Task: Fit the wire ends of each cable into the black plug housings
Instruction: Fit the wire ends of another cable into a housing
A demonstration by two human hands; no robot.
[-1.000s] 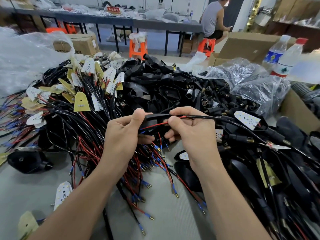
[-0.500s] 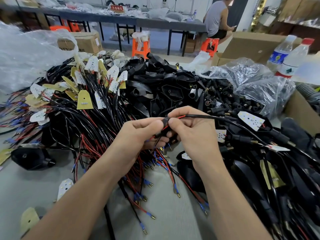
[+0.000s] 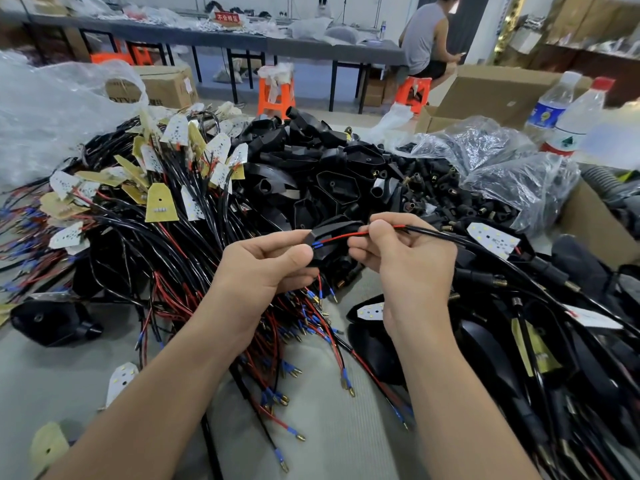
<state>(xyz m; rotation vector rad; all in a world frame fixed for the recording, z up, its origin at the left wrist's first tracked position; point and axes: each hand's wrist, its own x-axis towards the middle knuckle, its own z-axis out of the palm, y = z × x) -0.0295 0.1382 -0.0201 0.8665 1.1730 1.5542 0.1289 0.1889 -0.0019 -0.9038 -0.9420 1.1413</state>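
Two hands at work, mid-frame. Left hand (image 3: 266, 268): thumb and forefinger closed in a pinch on a small black plug housing (image 3: 307, 236). Right hand (image 3: 405, 258): thumb and forefinger nipped tight on the red wire (image 3: 343, 235) of a black cable (image 3: 436, 233); the wire's blue-sleeved end sits at the housing mouth.

Writing:
- red sign (image 3: 227, 17) on the far bench, pale characters, not legible
- two bottles, one blue-labelled (image 3: 545, 116), one red-capped (image 3: 568, 140), print unreadable
- cardboard box (image 3: 166, 88), lettering blurred

Surface: grey tabletop (image 3: 52, 368), carrying a heap of cables (image 3: 156, 237), loose black housings (image 3: 311, 174) and clear plastic bags (image 3: 502, 157).

Room: workshop with long benches, orange stools (image 3: 275, 93), and a seated person (image 3: 422, 39) at the back.
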